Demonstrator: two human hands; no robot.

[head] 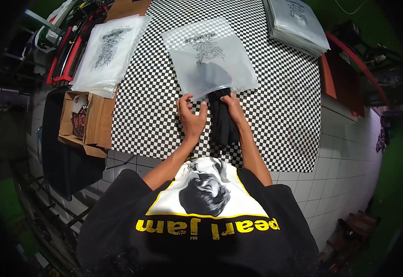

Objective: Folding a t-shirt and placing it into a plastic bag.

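Observation:
A translucent plastic bag (215, 52) with dark printed artwork and lettering lies on the checkered cloth, its mouth towards me. Part of a folded black garment (222, 121) is inside the bag, showing as a dark shape through the film. The rest trails out of the mouth towards the table's near edge. My left hand (191, 119) holds the bag's near left corner at the mouth, fingers curled and thumb up. At the mouth's right side, my right hand (233, 108) grips the garment, thumb on top; some of its fingers are hidden.
A pile of similar printed bags (106, 55) lies at the left, and a thicker stack (296, 24) at the far right. Beside the table's left edge, an open cardboard box (92, 117) holds small dark-and-red items. A black chair (70, 162) stands below it. Checkered cloth (284, 131) covers the table.

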